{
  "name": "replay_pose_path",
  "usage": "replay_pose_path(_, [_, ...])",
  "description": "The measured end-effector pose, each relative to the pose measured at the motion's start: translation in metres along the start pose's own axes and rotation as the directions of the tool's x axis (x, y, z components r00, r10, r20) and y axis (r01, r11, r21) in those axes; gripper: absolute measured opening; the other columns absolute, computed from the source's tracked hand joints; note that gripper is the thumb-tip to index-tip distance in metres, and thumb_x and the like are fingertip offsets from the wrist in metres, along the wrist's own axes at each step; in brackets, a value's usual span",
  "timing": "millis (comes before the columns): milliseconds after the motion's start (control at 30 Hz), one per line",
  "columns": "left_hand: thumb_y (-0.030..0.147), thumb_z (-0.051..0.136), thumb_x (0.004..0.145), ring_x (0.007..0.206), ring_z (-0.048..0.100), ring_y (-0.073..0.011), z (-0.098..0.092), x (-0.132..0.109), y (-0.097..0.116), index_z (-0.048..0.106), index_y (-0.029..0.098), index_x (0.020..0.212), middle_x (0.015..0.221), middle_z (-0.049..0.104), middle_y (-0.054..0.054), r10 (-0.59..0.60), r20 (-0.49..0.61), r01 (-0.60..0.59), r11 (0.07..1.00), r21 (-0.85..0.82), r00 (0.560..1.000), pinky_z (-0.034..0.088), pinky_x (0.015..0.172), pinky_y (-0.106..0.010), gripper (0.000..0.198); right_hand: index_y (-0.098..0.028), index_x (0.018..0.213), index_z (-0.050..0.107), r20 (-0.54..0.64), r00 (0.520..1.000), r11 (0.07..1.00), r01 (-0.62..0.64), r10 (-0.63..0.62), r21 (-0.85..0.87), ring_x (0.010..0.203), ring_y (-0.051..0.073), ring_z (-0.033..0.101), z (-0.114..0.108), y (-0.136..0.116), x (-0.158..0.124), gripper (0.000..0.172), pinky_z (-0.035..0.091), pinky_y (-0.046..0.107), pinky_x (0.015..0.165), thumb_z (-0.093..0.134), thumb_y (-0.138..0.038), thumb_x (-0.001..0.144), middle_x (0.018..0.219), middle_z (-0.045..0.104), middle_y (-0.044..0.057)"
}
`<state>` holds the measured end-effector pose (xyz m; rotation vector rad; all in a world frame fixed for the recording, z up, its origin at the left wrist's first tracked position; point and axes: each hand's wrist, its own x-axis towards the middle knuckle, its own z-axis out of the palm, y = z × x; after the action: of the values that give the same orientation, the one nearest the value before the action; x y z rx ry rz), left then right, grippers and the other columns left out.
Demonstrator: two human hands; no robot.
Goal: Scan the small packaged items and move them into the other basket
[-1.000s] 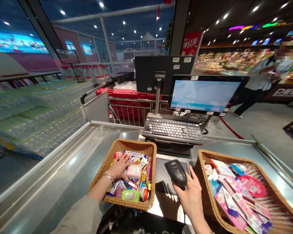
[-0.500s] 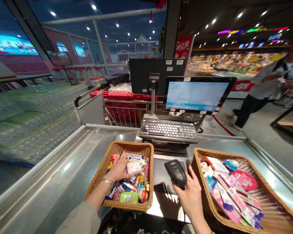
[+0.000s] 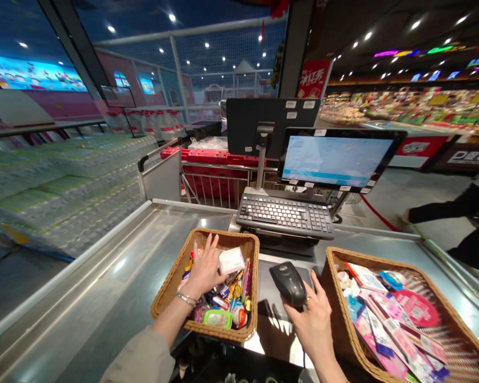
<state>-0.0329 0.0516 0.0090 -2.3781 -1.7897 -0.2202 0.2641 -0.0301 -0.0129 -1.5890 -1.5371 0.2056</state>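
My left hand (image 3: 205, 264) is over the left wicker basket (image 3: 166, 284), fingers spread. A small white box (image 3: 231, 260) with printing on its face sits tilted against the thumb side of this hand and appears gripped there; the exact contact is partly hidden. Below it lie colourful packaged sweets, a green-lidded pack (image 3: 217, 319) and a round orange-and-white toy-like item (image 3: 239, 317). My right hand (image 3: 314, 319) is wrapped round a black handheld barcode scanner (image 3: 288, 283), whose head points left toward the left basket.
On the right stands a second wicker basket (image 3: 343, 340) holding pink and white packages and a round pink item (image 3: 417, 307). Behind the metal counter (image 3: 115, 298) are a keyboard (image 3: 286, 215) and a lit monitor (image 3: 335, 159). A person's legs (image 3: 451, 210) show at far right.
The small box has turned and now shows a whiter face, up beside my left hand. The view has swung slightly left. A walking person has moved toward the right edge.
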Motion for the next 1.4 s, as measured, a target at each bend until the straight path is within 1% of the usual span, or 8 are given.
replay_pose_path(167, [0.045, 0.07, 0.072, 0.149, 0.007, -0.0372, -0.013, 0.002, 0.008, 0.055, 0.018, 0.126, 0.161, 0.016, -0.014, -0.017, -0.028, 0.018, 1.0, 0.017, 0.999, -0.008, 0.114, -0.068, 0.062, -0.023, 0.103, 0.07, -0.011, 0.999, 0.999, 0.032, -0.032, -0.018, 0.135, 0.035, 0.04, 0.001, -0.003, 0.0, 0.037, 0.032, 0.057, 0.107, 0.066, -0.042, 0.071, 0.128, 0.063, 0.01])
replay_pose_path(300, [0.048, 0.068, 0.073, 0.149, 0.007, -0.0373, -0.017, 0.005, 0.013, 0.055, 0.018, 0.126, 0.161, 0.016, -0.014, -0.006, -0.044, 0.007, 1.0, 0.02, 0.999, -0.009, 0.113, -0.069, 0.063, -0.024, 0.101, 0.07, 0.002, 0.999, 0.997, 0.042, -0.042, -0.063, 0.136, 0.038, 0.038, 0.001, -0.005, 0.0, 0.034, 0.029, 0.06, 0.107, 0.066, -0.042, 0.072, 0.129, 0.062, 0.009])
replay_pose_path(467, [0.05, 0.069, 0.073, 0.148, 0.009, -0.0386, -0.021, 0.008, 0.02, 0.058, 0.018, 0.123, 0.16, 0.021, -0.015, 0.01, -0.075, -0.011, 1.0, -0.007, 0.997, -0.009, 0.114, -0.068, 0.06, -0.026, 0.1, 0.071, 0.049, 0.995, 0.99, 0.097, -0.092, -0.106, 0.139, 0.036, 0.034, 0.0, -0.005, -0.001, 0.029, 0.023, 0.063, 0.11, 0.064, -0.041, 0.076, 0.129, 0.063, 0.004])
replay_pose_path(600, [0.05, 0.069, 0.073, 0.148, 0.009, -0.039, -0.027, 0.01, 0.025, 0.058, 0.019, 0.122, 0.16, 0.022, -0.014, 0.025, -0.097, -0.028, 0.999, -0.027, 0.995, -0.009, 0.115, -0.068, 0.06, -0.027, 0.096, 0.072, 0.094, 0.991, 0.987, 0.107, -0.096, -0.119, 0.141, 0.036, 0.031, -0.002, -0.007, -0.001, 0.025, 0.02, 0.065, 0.111, 0.065, -0.041, 0.076, 0.131, 0.062, 0.002])
replay_pose_path(800, [0.045, 0.067, 0.076, 0.149, 0.009, -0.0371, -0.031, 0.015, 0.033, 0.057, 0.017, 0.122, 0.161, 0.018, -0.013, 0.019, -0.116, -0.019, 1.0, -0.002, 0.993, -0.011, 0.114, -0.068, 0.054, -0.026, 0.084, 0.073, 0.136, 0.985, 0.985, 0.125, -0.109, -0.115, 0.142, 0.036, 0.029, -0.005, -0.013, 0.0, 0.018, 0.019, 0.065, 0.111, 0.065, -0.039, 0.075, 0.131, 0.062, 0.003])
replay_pose_path(900, [0.043, 0.068, 0.075, 0.148, 0.009, -0.0386, -0.032, 0.017, 0.036, 0.057, 0.017, 0.12, 0.161, 0.019, -0.014, 0.025, -0.134, -0.027, 1.0, -0.013, 0.991, -0.008, 0.113, -0.07, 0.053, -0.026, 0.08, 0.073, 0.144, 0.982, 0.982, 0.14, -0.121, -0.126, 0.142, 0.036, 0.029, -0.005, -0.017, 0.002, 0.014, 0.018, 0.064, 0.112, 0.066, -0.036, 0.072, 0.13, 0.063, 0.002])
replay_pose_path(1067, [0.043, 0.07, 0.074, 0.147, 0.016, -0.0391, -0.034, 0.016, 0.038, 0.059, 0.017, 0.119, 0.158, 0.026, -0.015, 0.05, -0.222, -0.052, 0.999, -0.007, 0.974, 0.0, 0.114, -0.071, 0.053, -0.027, 0.08, 0.073, 0.181, 0.974, 0.973, 0.168, -0.139, -0.156, 0.143, 0.035, 0.028, -0.006, -0.022, 0.003, 0.012, 0.018, 0.063, 0.112, 0.066, -0.031, 0.071, 0.13, 0.063, -0.001])
replay_pose_path(1400, [0.045, 0.068, 0.077, 0.147, 0.016, -0.0367, -0.034, 0.017, 0.04, 0.059, 0.016, 0.121, 0.159, 0.023, -0.012, 0.051, -0.239, -0.051, 0.999, 0.009, 0.97, -0.007, 0.114, -0.07, 0.053, -0.029, 0.086, 0.073, 0.206, 0.967, 0.969, 0.186, -0.151, -0.162, 0.142, 0.036, 0.029, -0.006, -0.022, 0.002, 0.017, 0.019, 0.064, 0.111, 0.064, -0.033, 0.072, 0.131, 0.062, -0.001])
